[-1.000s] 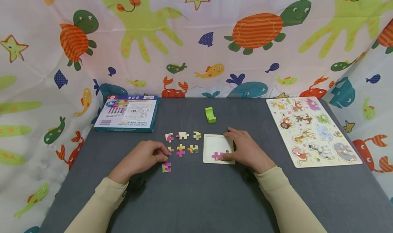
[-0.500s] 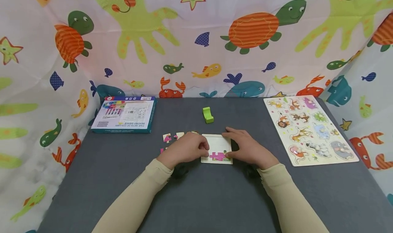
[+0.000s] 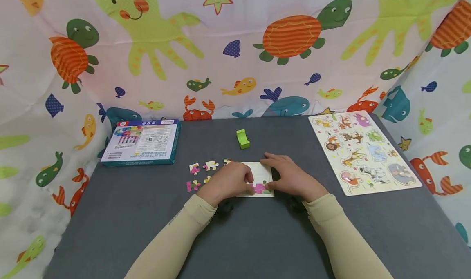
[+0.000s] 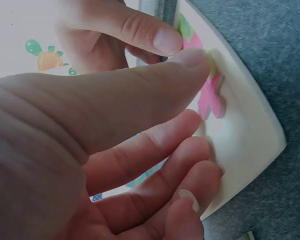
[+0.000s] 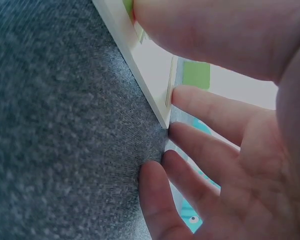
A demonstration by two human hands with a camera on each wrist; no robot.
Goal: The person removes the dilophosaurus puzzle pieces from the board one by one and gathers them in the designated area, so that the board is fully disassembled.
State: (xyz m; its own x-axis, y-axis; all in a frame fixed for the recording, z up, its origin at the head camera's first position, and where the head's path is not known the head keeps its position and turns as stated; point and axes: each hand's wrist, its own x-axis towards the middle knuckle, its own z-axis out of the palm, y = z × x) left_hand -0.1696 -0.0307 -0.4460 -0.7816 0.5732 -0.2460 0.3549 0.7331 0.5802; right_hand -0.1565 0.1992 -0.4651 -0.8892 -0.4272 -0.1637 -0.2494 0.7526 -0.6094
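A square cream puzzle tray (image 3: 262, 172) lies on the table before me, with pink jigsaw pieces (image 3: 259, 188) along its near edge. My left hand (image 3: 229, 181) reaches over the tray's left side. In the left wrist view its thumb presses a pink and green jigsaw piece (image 4: 210, 102) in the tray, while the other fingers bend loosely without pinching it. My right hand (image 3: 292, 179) holds the tray's right side, thumb over the near corner and fingers along the far right edge. The left hand hides part of the tray.
Several loose jigsaw pieces (image 3: 194, 168) lie left of the tray, partly behind the left hand. A green block (image 3: 243, 139) stands beyond it. A boxed set (image 3: 141, 142) is at the back left, an animal puzzle board (image 3: 362, 154) at the right. A patterned cloth (image 3: 220, 46) hangs behind.
The left hand has moved right from the loose pieces to the tray, and its thumb now presses a piece there. The right hand stays at the tray. The head view has shifted slightly.
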